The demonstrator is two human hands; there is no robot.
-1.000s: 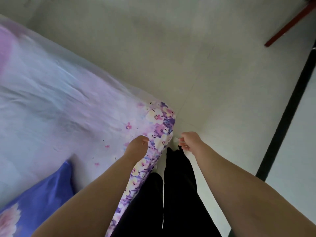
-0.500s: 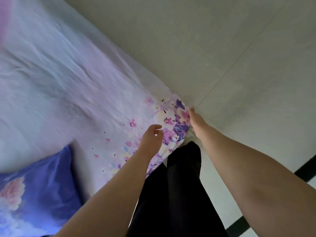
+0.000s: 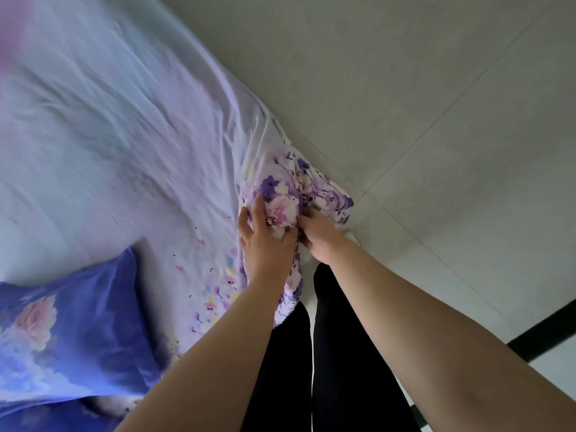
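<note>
Both hands have come together on the near corner of the bed since half a second ago. Then the left hand hovered loosely curled above it and the right reached along the bed's edge. The corner lay flat then; now it is bunched and raised.

Nearest: legs (image 3: pixel 343 369) in black, standing at the bed's near edge, and a blue flowered pillow (image 3: pixel 68 332) on the bed by that same edge, well apart from the hands.

Left hand (image 3: pixel 265 241): fingers spread over the bunched floral cloth, thumb curled round its other side, gripping the bunch.

Right hand (image 3: pixel 318 241): just beside the left and touching it at the thumb. It is curled into a fold of the same cloth and holds it; fingertips hidden in the fold.

Sheet (image 3: pixel 124 135): pale, wrinkled, spread over the bed. Its purple-and-pink floral corner (image 3: pixel 327 194) is gathered up at the bed's near corner between the two hands, with creases running from it across the bed.

Beyond: grey tiled floor (image 3: pixel 436 104) along the bed's far side edge.
</note>
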